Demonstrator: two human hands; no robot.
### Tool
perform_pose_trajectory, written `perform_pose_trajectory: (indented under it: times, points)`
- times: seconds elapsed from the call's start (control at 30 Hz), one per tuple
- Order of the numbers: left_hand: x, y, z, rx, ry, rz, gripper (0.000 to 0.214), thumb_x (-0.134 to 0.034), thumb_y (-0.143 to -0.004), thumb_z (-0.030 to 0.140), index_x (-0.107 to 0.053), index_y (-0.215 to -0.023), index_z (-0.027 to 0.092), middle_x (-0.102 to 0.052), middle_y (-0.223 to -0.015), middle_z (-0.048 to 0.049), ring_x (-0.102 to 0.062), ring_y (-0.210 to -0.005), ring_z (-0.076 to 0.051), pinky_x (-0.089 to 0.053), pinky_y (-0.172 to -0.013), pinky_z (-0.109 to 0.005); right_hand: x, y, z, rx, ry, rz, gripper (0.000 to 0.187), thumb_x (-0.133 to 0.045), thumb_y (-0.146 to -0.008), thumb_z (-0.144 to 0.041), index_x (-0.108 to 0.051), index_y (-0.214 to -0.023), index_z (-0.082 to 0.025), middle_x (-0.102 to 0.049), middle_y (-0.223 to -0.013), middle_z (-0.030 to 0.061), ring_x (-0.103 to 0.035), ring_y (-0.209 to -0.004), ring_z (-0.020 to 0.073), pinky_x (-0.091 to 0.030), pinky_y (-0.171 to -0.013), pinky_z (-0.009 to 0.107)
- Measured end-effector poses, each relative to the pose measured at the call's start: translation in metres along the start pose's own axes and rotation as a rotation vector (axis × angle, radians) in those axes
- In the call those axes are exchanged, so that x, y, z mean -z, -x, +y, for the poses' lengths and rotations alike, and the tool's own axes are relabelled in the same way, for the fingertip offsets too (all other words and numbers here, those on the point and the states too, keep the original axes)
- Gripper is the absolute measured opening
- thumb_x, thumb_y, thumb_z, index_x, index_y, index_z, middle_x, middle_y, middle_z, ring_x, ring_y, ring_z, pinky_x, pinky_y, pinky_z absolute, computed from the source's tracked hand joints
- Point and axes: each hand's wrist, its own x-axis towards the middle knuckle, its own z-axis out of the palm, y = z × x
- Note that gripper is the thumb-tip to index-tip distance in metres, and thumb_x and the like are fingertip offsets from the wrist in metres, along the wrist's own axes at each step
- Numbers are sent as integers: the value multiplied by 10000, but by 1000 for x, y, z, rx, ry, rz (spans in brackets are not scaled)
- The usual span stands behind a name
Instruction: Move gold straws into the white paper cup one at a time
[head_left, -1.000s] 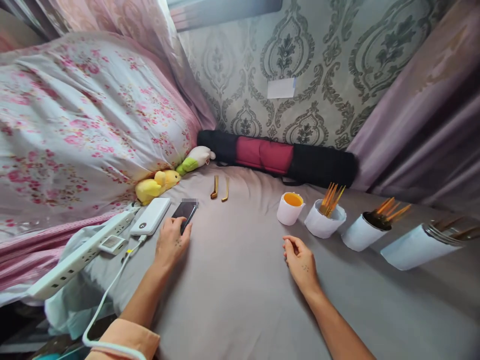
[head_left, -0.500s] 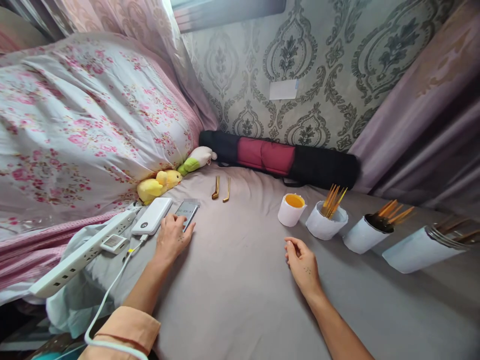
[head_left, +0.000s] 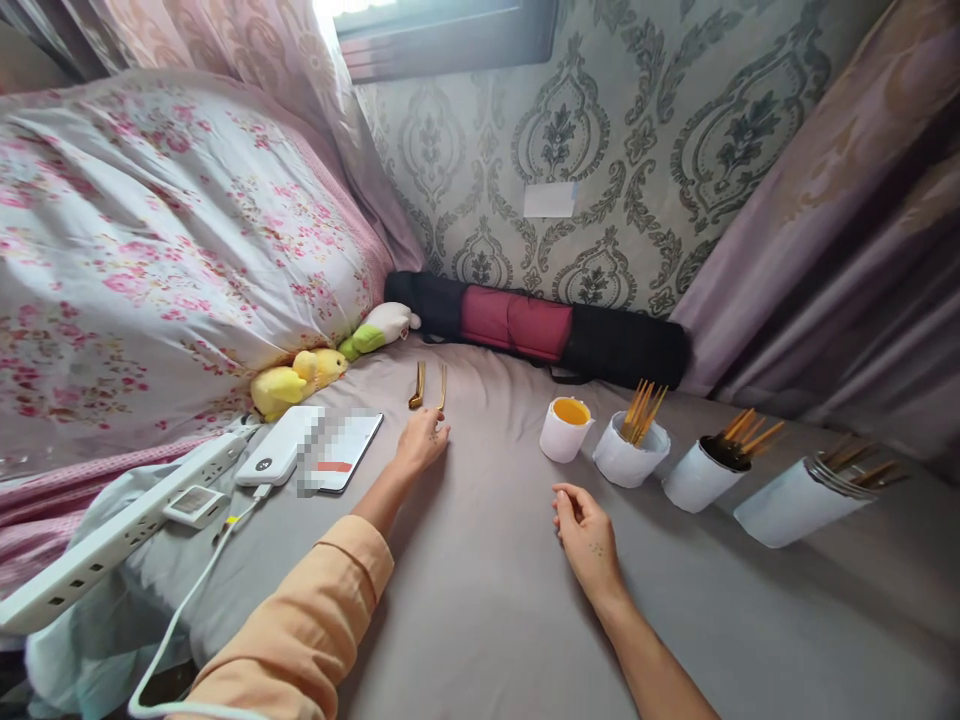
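My left hand reaches over the grey sheet, palm down, with its fingers apart. Its fingertips are at the lower end of a slim gold-coloured utensil, possibly a spoon; whether they touch it I cannot tell. Just left of that lies a small group of similar gold-coloured utensils with bent lower ends. My right hand rests on the sheet with curled fingers, and nothing shows in it. Beyond it stands a white-wrapped cup, yellow-orange inside. Beside that, a white-wrapped holder contains several thin yellow-brown sticks.
Two more white-wrapped containers, one dark inside and one wider, hold sticks at right. At left are a phone, a power bank with a cable, a power strip and plush toys. A black-and-red bag lines the wall.
My left hand has left the phone and moved right and forward to the gold-coloured utensils. The phone screen now shows a different, brighter display. My right hand keeps its curled pose.
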Motion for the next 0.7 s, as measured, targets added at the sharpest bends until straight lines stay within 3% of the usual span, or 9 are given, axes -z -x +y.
perform_pose_trajectory:
  times: [0.3, 0.7]
  points:
    - [-4, -29, -3, 49, -65, 33, 268, -428, -767, 219, -592, -963, 137, -543, -1000, -131, -511, -956, -221, -394, -794, -301, 0, 1, -3, -20, 6, -14, 368, -456, -755, -458, -593, -934, -168, -635, -789, 72, -570, -614, 151, -424, -499, 236]
    - [-8, -47, -4, 74, -147, 22, 300, -429, -764, 235, -591, -992, 126, -528, -1064, -173, -503, -1014, -266, -397, -797, -326, -1, 0, 0, 13, 17, 0, 378, -452, -762, -457, -601, -950, -165, -636, -750, 73, -570, -611, 162, -421, -495, 239]
